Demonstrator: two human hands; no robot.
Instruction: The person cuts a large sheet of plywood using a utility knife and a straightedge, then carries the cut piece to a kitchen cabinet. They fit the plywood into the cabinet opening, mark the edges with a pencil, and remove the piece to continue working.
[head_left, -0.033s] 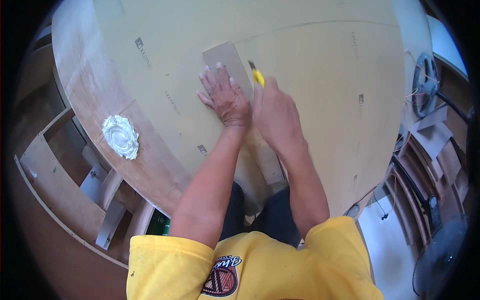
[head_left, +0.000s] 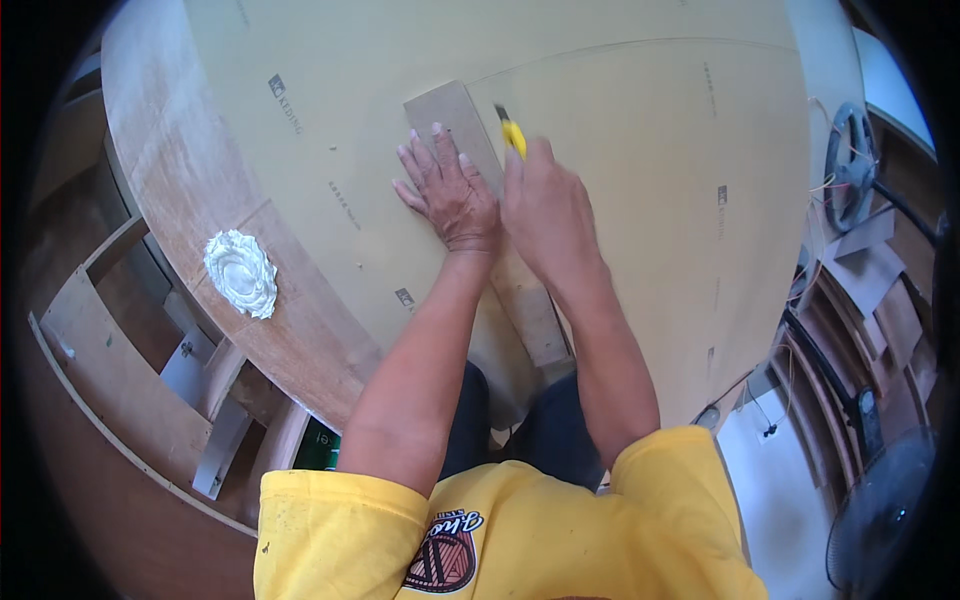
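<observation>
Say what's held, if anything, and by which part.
The right hand grips a yellow knife by its handle. The left hand grips nothing; it lies spread on the flat strip.

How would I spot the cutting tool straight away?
Start at the big tan sheet, then find the right hand beside the flat wooden strip. The knife juts from that hand; its yellow body and dark tip set it apart from the strip.
</observation>
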